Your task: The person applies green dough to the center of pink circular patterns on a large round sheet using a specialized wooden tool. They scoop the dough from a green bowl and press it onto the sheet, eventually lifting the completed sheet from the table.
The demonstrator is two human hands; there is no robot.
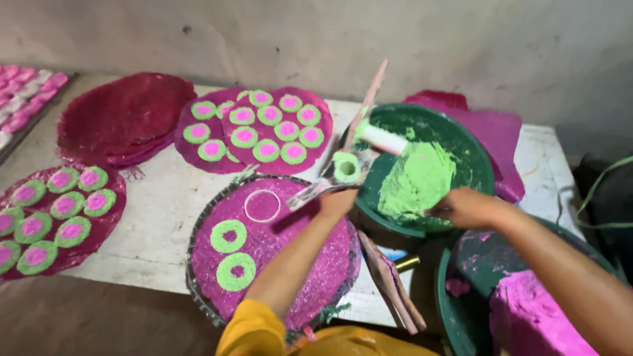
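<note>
Two green rings [232,253] lie on the pink mat [300,254]. Left hand [336,200] grips a loaded ring mould [346,167] over it; tilting could spill powder. Right hand [465,207] pinches green powder [415,181] in the bowl [475,155].

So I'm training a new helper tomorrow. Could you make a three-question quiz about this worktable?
1. True or false: the right hand reaches into the basin of green paste.
2. How many green rings lie on the near pink mat?
3. The left hand holds: A) a flat tool carrying a small green-filled mould; B) a cup; C) scissors.

Key: 1 true; 2 two, beside one empty hoop; 3 A.
</note>
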